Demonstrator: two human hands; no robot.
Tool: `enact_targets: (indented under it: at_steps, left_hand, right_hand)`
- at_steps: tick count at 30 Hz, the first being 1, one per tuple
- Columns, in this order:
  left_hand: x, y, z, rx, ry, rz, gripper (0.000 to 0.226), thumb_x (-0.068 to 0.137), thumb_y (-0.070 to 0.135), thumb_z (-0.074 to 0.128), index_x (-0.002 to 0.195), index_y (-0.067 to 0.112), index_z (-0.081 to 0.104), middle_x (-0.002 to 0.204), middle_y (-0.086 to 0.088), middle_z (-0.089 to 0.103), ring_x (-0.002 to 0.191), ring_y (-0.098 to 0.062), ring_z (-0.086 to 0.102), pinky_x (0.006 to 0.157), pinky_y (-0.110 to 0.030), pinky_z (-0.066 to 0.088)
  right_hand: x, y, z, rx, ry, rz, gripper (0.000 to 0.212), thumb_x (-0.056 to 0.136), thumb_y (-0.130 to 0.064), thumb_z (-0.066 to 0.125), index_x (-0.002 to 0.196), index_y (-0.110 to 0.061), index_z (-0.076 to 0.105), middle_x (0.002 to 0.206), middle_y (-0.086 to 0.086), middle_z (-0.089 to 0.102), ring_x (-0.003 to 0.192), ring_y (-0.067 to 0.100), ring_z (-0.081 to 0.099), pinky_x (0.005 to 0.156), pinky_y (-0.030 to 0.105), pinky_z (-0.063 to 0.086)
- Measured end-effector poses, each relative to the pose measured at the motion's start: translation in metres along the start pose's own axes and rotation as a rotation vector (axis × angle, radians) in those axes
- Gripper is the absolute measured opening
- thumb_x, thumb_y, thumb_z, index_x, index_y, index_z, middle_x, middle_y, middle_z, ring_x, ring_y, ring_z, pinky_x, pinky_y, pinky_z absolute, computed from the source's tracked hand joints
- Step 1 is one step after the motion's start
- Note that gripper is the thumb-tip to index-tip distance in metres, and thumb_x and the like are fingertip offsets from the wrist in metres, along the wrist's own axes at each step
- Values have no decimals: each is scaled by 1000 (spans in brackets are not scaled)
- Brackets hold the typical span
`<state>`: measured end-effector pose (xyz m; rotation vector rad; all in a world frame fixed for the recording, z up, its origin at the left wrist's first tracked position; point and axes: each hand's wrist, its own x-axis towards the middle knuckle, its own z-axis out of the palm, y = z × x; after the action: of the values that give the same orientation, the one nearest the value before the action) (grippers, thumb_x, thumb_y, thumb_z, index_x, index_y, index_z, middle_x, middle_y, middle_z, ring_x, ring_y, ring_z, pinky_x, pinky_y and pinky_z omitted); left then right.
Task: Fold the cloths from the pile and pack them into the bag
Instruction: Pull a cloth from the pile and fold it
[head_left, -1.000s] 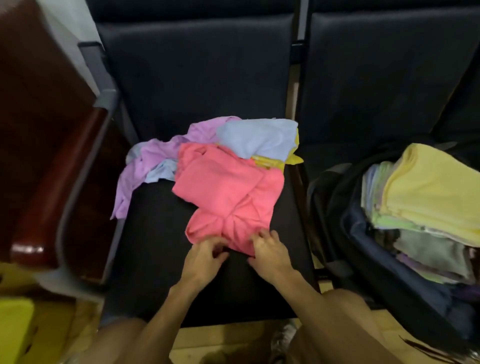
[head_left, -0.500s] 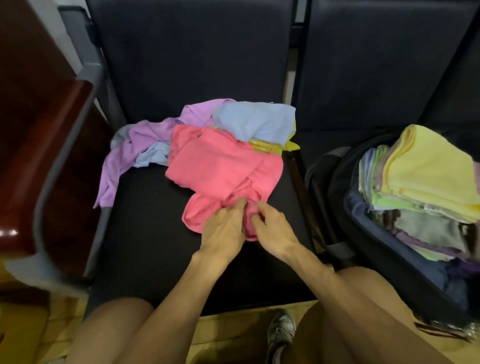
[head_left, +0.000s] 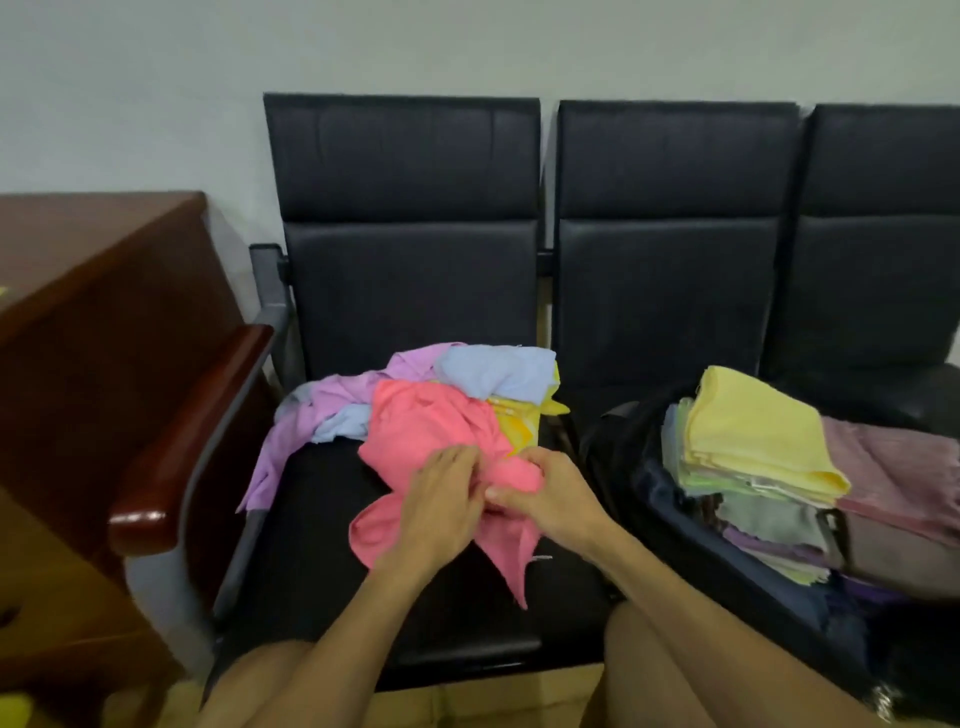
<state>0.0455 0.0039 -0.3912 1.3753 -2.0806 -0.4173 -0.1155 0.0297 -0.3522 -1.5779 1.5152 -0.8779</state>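
Observation:
A crumpled pink cloth (head_left: 421, 431) lies at the front of a pile on the black chair seat (head_left: 301, 561). My left hand (head_left: 441, 499) and my right hand (head_left: 545, 493) both grip its bunched middle, close together, and a pink corner hangs down below them. Behind it lie a lilac cloth (head_left: 332, 405), a light blue cloth (head_left: 498, 371) and a yellow cloth (head_left: 514, 426). On the seat to the right stands an open dark bag (head_left: 649, 499) holding a stack of folded cloths, a pale yellow one (head_left: 753, 431) on top.
A wooden desk (head_left: 104, 322) stands at the left, against the chair's brown armrest (head_left: 192, 441). A folded mauve cloth (head_left: 898, 467) lies at the bag's right side. My bare knees are at the bottom edge. A third chair (head_left: 883, 260) stands at the far right.
My hands have gathered and lifted the pink cloth's near edge, so it is more bunched and a corner now hangs. The camera has tilted up, showing the chair backs and wall.

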Motion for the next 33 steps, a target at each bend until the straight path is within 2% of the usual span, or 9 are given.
enact_targets:
  at_steps: [3,6,9,13,17,21,24,29,33]
  left_hand:
    - [23,37,-40,-126,108,8,8,97,14,55,90,12,52,83,0,58,75,-20,53,69,-36,40]
    - [44,78,-87,-142,195,83,14,98,13,55,88,15,45,74,0,55,63,-17,45,63,-33,32]
    - [58,116,-125,-163,210,124,14,97,16,52,87,15,43,67,4,52,61,-18,43,61,-37,35]
    - [65,167,-176,-236,314,164,15,96,14,47,83,17,40,68,5,45,61,-10,37,55,-23,31]
    - [66,209,-233,-249,440,213,20,98,15,46,79,18,40,72,7,45,64,-6,39,57,-20,32]
    - [53,250,-288,-209,510,304,25,96,11,47,74,20,37,72,8,42,64,-6,37,56,-18,31]
    - [41,275,-327,-159,547,358,26,93,14,47,71,24,37,71,8,42,64,-8,38,60,-28,32]
    - [12,298,-373,-56,499,398,25,90,11,50,70,20,39,67,7,39,62,-12,36,60,-33,31]
    - [-14,299,-392,118,326,405,36,84,2,57,62,20,35,61,7,37,57,-9,33,57,-29,29]
  right_hand:
    - [4,-43,-28,-274,127,-184,12,86,-10,63,84,-21,59,76,-12,60,69,12,57,56,13,40]
    - [5,-87,-52,-483,312,-300,10,91,-14,55,97,-11,63,94,4,68,85,28,61,64,30,41]
    - [-7,-124,-71,-591,385,-373,16,94,-11,48,83,-8,58,86,8,66,77,30,59,62,35,37]
    - [-26,-166,-106,-555,513,-437,20,91,-10,46,75,-7,57,78,4,50,72,28,50,60,37,36]
    - [-45,-205,-143,-488,597,-480,23,87,0,40,69,-13,46,89,7,46,76,26,47,62,34,30]
    - [-74,-251,-169,-286,629,-515,23,90,1,35,94,-12,54,91,4,58,80,23,52,64,32,32]
    - [-94,-286,-186,-191,639,-603,29,91,3,36,100,-21,49,92,3,60,80,22,54,57,29,32]
    - [-124,-322,-222,-421,659,-684,20,90,-3,51,100,-18,60,108,11,67,101,30,61,81,33,45]
    - [-157,-342,-240,-645,591,-713,13,88,-13,63,97,-14,72,108,12,71,101,30,63,85,35,46]
